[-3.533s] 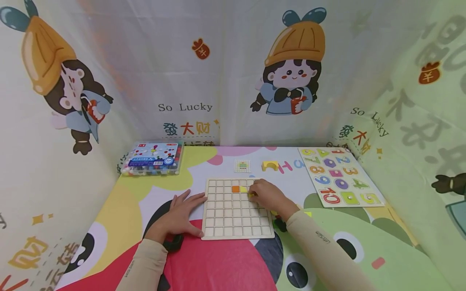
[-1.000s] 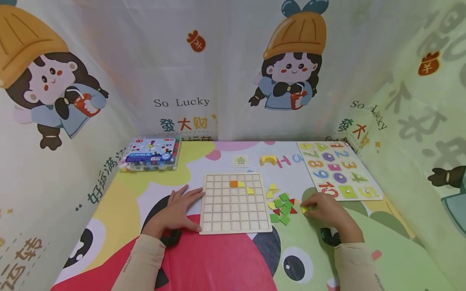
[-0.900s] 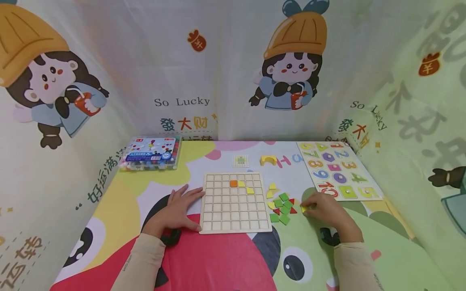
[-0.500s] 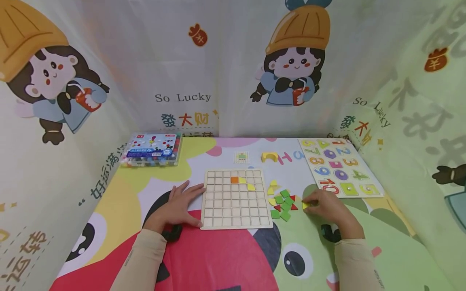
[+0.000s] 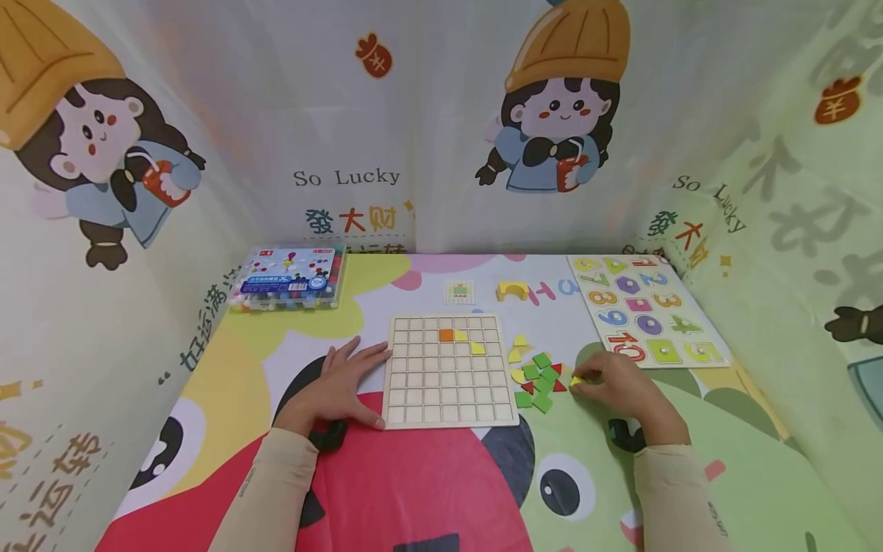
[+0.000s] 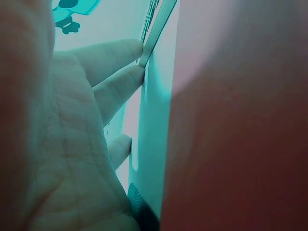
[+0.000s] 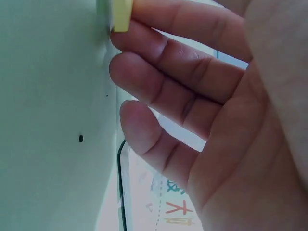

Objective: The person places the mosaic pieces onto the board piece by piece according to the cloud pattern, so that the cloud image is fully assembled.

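My left hand (image 5: 338,387) lies with spread fingers along the left side of a wooden grid board (image 5: 451,376), thumb at its near corner. In the left wrist view the fingertips (image 6: 137,72) touch the board's edge. On the board sit an orange square (image 5: 446,335) and two yellow pieces, one (image 5: 461,336) beside it and another (image 5: 477,349) a row nearer. To the right of the loose tiles, my right hand (image 5: 621,391) pinches a small yellow tile (image 7: 122,15) low over the tablecloth; the fingers partly hide its shape.
Between board and right hand lie several green squares (image 5: 542,402), red triangles (image 5: 528,389) and yellow pieces (image 5: 515,354). Behind the board are a small pattern card (image 5: 460,293) and a yellow arch block (image 5: 513,291). A number puzzle (image 5: 645,307) stands back right, a plastic box (image 5: 290,277) back left.
Since the earliest frame, my right hand has left the board, where a second yellow piece now shows, and moved right to hold another yellow tile. My left hand stays put; the head view tilts down.
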Available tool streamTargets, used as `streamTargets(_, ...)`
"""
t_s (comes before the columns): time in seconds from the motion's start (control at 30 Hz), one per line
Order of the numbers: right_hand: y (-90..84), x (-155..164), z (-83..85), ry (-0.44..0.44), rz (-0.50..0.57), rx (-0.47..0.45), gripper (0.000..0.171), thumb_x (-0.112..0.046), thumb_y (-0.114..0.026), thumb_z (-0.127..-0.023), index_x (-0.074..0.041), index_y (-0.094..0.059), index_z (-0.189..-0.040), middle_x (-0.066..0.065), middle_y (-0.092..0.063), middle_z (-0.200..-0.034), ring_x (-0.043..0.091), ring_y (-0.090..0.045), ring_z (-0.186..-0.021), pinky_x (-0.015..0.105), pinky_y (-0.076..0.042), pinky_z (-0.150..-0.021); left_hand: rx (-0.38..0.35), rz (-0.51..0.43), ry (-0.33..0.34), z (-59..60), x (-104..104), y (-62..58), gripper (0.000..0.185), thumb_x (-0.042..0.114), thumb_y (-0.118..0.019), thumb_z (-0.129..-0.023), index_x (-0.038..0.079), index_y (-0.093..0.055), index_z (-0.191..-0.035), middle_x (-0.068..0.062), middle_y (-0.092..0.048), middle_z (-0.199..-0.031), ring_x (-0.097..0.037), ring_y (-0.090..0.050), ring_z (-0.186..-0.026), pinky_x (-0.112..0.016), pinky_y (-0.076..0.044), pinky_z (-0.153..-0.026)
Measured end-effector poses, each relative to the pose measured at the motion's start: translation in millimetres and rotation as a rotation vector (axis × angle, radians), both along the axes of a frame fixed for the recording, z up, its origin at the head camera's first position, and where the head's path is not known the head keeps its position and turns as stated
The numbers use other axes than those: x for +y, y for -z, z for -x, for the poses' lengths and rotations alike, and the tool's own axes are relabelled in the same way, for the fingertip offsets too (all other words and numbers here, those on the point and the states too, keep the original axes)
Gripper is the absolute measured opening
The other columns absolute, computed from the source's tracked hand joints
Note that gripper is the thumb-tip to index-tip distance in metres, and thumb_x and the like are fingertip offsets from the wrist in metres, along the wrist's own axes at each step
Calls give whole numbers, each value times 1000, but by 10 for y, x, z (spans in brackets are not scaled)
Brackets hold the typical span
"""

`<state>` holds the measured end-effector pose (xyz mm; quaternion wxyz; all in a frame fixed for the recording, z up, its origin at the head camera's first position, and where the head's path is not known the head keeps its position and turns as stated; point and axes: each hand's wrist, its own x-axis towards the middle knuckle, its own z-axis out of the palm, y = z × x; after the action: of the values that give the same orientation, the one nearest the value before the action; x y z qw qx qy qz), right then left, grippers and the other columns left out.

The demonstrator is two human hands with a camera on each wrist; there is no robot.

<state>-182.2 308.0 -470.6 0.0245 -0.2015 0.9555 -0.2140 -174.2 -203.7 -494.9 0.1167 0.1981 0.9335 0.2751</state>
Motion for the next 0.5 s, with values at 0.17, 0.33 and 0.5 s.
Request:
streamTargets(0.17,-17,-42,16,24,19,4,17,-16,-85,-88,-6,-82,-101,-1,-76,-93,14,-68,-87,43,-62,-82,-9,4,3,4,-3,-6,122,57,-96,-61,23,-41,-165,-3,-32,-174,-44,-5,-163,-75,5,-126)
streamTargets(0.33,-40,-165,15,41,47,70,20,-17,-85,-88,-7,-81,-105,2,-76,-97,18,-68,-90,44,-61,-83,-8,10,5,8,1,-17,123,57,-96,-61,24,-40,-165,-2,-32,-174,-43,-5,-164,-75,5,-126)
streamTargets(0.5,-112,-404,47,-24,57,128,20,-18,-86,-88,-8,-80,-104,0,-73,-94,18,-64,-86,37,-58,-76,-12,13,7,12,8,-26,123,58,-96,-61,24,-39,-165,-2,-31,-174,-43,-5,-164,-75,5,-126)
